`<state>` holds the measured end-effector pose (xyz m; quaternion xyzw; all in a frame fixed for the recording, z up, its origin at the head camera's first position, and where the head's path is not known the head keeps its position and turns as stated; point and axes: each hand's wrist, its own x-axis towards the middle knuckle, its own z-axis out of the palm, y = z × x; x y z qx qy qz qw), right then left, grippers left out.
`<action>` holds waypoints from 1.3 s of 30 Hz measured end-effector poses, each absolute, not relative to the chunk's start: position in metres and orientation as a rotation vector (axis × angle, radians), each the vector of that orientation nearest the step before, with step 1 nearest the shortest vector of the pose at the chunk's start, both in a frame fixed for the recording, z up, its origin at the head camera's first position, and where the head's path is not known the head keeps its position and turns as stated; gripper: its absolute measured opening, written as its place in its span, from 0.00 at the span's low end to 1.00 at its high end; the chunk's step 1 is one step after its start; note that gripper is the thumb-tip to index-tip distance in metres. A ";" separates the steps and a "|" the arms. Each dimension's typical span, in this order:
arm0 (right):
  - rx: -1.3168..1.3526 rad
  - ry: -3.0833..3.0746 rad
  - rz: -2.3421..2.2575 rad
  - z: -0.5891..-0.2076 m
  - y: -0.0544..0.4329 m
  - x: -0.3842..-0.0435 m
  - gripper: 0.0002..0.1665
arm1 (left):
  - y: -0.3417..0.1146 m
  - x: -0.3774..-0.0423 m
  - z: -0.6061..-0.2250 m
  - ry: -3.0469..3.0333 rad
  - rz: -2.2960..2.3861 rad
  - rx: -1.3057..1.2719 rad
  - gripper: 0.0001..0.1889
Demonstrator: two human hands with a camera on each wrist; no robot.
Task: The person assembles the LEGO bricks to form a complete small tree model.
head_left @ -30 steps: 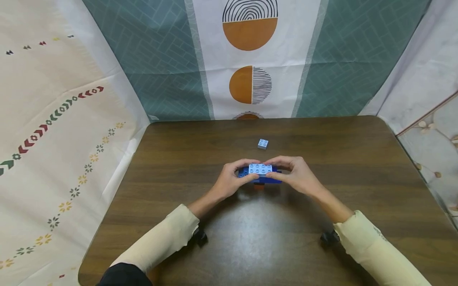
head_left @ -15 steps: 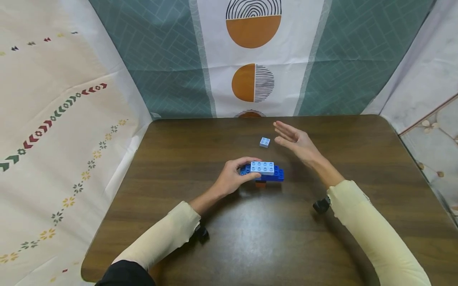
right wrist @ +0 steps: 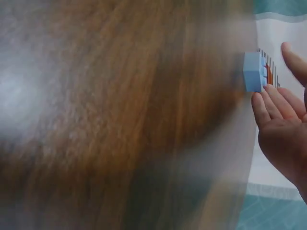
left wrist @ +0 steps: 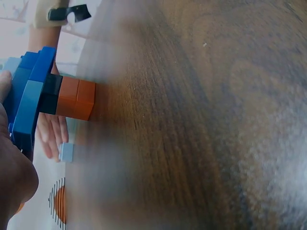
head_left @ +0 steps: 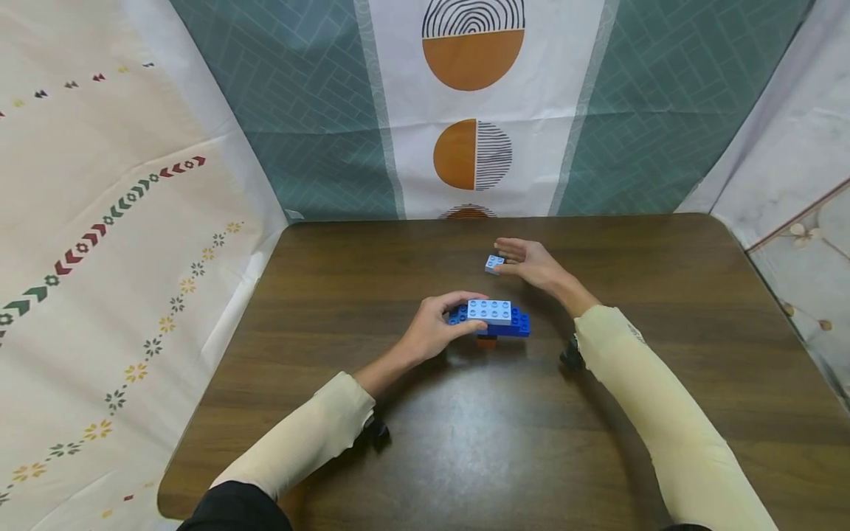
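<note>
My left hand (head_left: 432, 330) grips the left end of a toy brick stack, thumb in front and fingers behind. On top of the stack lies a light blue eight-stud brick (head_left: 489, 311), over dark blue bricks (head_left: 519, 324). The left wrist view shows a black brick (left wrist: 51, 95) and orange bricks (left wrist: 76, 98) below them, standing on the table. Farther back, my right hand (head_left: 534, 265) is beside a small light blue four-stud brick (head_left: 493, 264), its fingers extended and thumb apart. In the right wrist view this small brick (right wrist: 253, 72) lies just beyond the fingertips.
The brown wooden table (head_left: 398, 442) reaches back to a teal and white patterned cloth (head_left: 319, 133). A cream cloth (head_left: 119, 295) hangs at the left and a white one (head_left: 797, 184) at the right. Each wrist carries a black camera.
My right hand has let go of the brick stack, moved up and back, then come left and slightly down to the small light blue brick. My left hand has kept its hold.
</note>
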<state>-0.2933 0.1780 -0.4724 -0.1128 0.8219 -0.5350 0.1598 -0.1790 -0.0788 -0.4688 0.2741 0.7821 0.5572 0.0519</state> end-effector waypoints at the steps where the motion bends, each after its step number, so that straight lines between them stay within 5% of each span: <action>1: -0.313 2.376 -1.507 -0.474 0.176 -0.295 0.43 | -0.079 -0.179 -0.468 2.379 1.695 0.832 0.20; 17: -0.301 2.698 -1.346 -0.485 0.165 -0.291 0.25 | -0.078 -0.179 -0.467 2.365 1.710 0.837 0.20; 39: -0.467 2.643 -1.512 -0.430 0.185 -0.245 0.25 | -0.078 -0.178 -0.467 2.345 1.733 0.841 0.21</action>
